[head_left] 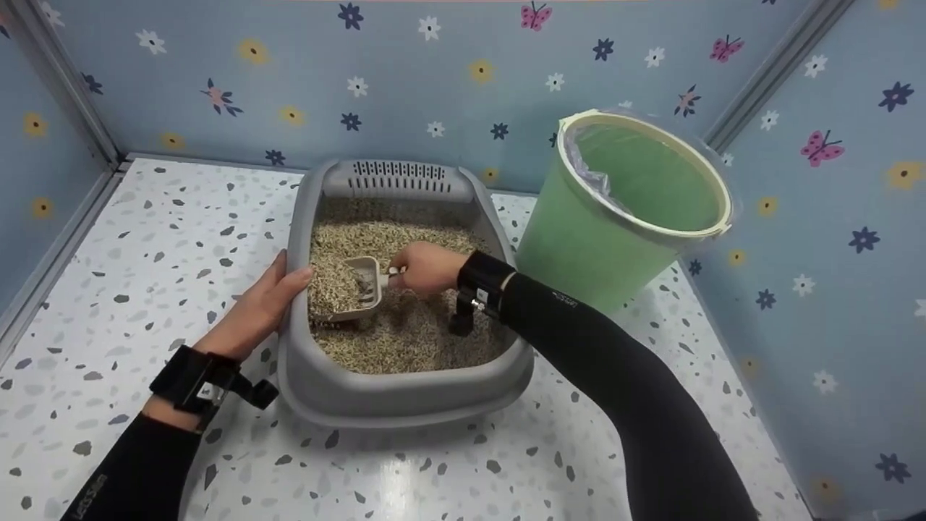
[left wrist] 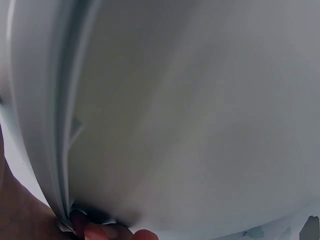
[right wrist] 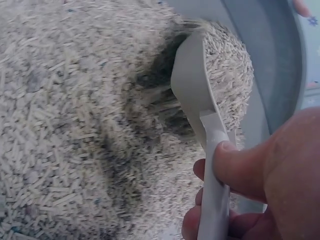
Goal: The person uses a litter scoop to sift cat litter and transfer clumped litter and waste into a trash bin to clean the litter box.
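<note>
A grey plastic litter box stands on the speckled floor, holding loose tan pellet litter. My left hand grips its left rim, thumb over the top; in the left wrist view the fingertips curl against the outer wall. My right hand holds a pale litter scoop by its handle, inside the box near the left wall. In the right wrist view, my thumb lies along the handle. Litter fills much of the tilted scoop head, with a dark hollow beside it.
A green bin with a cream rim and a clear plastic liner stands right of the box, near the back wall. Flower-patterned panels enclose the back and sides. White speckled floor lies left of the box.
</note>
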